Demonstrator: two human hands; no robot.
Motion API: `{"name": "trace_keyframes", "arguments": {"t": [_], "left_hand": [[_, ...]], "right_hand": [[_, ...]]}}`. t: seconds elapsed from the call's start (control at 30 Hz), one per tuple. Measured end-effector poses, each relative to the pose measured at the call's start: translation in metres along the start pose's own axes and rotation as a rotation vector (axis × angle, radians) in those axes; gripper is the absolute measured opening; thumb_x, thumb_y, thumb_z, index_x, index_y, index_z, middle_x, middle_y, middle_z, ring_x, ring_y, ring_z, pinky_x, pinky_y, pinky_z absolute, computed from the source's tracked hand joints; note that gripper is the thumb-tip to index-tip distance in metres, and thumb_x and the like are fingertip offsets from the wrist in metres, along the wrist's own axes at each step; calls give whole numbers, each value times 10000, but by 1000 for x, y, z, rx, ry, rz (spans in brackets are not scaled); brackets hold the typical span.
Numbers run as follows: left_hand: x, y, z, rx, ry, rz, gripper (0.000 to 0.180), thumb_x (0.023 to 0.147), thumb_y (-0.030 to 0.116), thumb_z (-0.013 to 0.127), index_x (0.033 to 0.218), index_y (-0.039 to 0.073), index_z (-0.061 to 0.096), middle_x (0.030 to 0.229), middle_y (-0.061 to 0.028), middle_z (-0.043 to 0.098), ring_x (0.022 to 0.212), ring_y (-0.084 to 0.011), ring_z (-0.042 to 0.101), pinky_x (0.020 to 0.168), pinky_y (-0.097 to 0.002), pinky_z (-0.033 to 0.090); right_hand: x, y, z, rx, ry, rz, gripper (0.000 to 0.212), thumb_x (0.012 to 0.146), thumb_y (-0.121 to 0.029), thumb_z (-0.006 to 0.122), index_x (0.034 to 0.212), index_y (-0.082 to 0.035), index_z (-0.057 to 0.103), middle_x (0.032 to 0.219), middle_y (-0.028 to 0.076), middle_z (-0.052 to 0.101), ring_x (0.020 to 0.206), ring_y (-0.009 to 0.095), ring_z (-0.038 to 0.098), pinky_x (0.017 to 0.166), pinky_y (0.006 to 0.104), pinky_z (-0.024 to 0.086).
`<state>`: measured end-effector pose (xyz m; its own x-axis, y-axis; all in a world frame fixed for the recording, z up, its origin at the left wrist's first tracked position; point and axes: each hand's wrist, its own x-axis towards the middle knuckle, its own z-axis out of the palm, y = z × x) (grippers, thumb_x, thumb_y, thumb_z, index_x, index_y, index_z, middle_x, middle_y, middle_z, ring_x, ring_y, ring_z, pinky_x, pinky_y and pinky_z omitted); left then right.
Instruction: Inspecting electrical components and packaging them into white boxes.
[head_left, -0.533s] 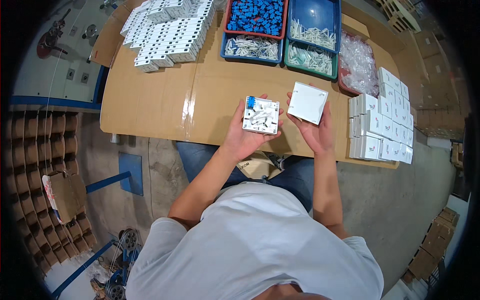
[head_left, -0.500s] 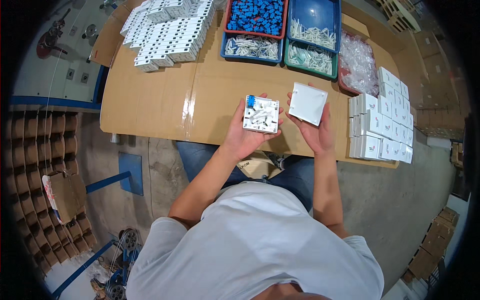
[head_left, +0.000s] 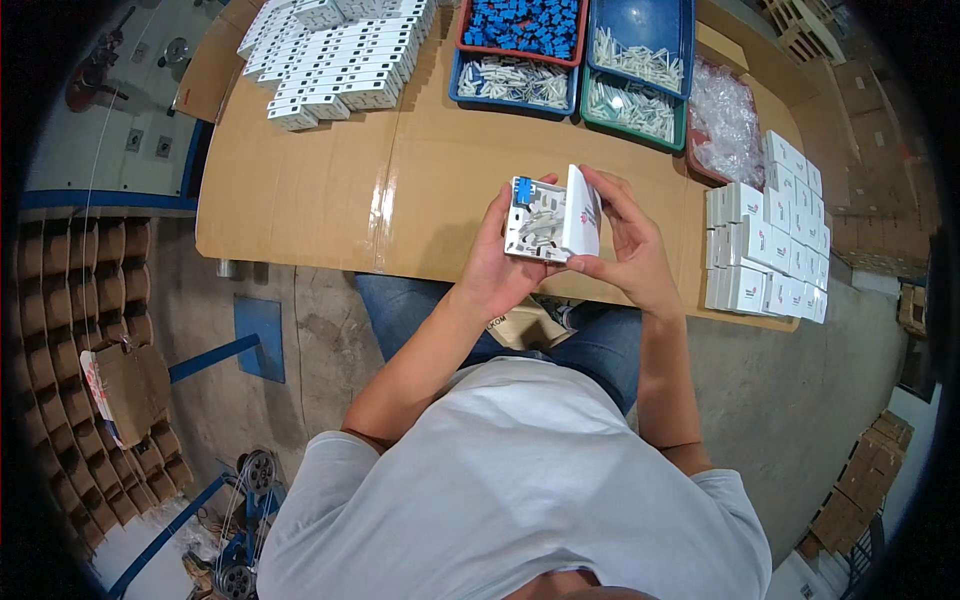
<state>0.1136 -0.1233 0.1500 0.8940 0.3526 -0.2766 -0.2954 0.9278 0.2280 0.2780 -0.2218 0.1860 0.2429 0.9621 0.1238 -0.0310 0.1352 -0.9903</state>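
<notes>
My left hand (head_left: 492,262) holds a small white plastic box base (head_left: 538,252) with its open side up. A blue connector (head_left: 523,191) sits in its far left corner, and small white parts (head_left: 543,226) lie loose inside. In my right hand (head_left: 638,247) is a square white cover (head_left: 583,215), gripped by its edges between thumb and fingers. The cover stands tilted on edge along the right side of the base, close against it; whether they touch is hard to tell. Its printed outer face is turned toward my right palm.
Stacks of white boxes stand at the table's far left (head_left: 340,75) and right (head_left: 765,240). Along the back are a red tray of blue connectors (head_left: 521,57), blue and green trays of white parts (head_left: 631,132), and a red tray of clear plastic bags (head_left: 725,120). Cardboard (head_left: 300,190) covers the table.
My right hand has brought the cover left to the base and turned it from lying flat to standing on edge. The left hand has shifted slightly right with the base.
</notes>
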Motion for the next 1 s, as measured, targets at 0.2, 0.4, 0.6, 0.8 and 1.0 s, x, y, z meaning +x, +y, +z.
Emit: {"name": "trace_keyframes", "arguments": {"t": [0.2,0.4,0.6,0.8,1.0], "left_hand": [[-2,6,0,59,90,-7,628,1036,611,360,1438,156,517,1346,-67,629,1208,-232,637,934,-404,573],[-6,9,-7,55,56,26,584,1061,564,334,1448,156,490,1309,-56,644,1172,-239,658,925,-422,582],[-12,11,-7,58,69,57,560,1072,553,313,1433,168,500,1305,-31,641,1188,-211,643,965,-382,560],[-11,15,-7,77,95,53,540,1074,560,326,1396,175,524,1276,-22,648,1147,-182,654,941,-345,564],[-8,14,-9,66,127,34,518,1070,561,354,1352,171,545,1210,-28,670,1085,-175,675,877,-340,585]], "right_hand": [[9,-13,16,-340,-13,-67,964,627,-161,925,1478,-32,489,1409,106,472,1354,239,427,1160,359,288],[15,-20,33,-443,-66,-44,930,640,-204,914,1467,-64,513,1394,108,485,1330,257,453,1139,359,314],[18,-16,42,-711,-59,-128,865,668,-193,889,1452,-95,536,1369,118,493,1245,282,510,1030,371,424],[20,-11,45,-602,-71,-22,806,656,-167,874,1410,-129,592,1280,136,534,1255,310,513,1080,419,421],[24,0,38,-662,-120,-77,752,696,-197,884,1393,-117,611,1421,125,514,1293,286,524,978,384,476]]}}
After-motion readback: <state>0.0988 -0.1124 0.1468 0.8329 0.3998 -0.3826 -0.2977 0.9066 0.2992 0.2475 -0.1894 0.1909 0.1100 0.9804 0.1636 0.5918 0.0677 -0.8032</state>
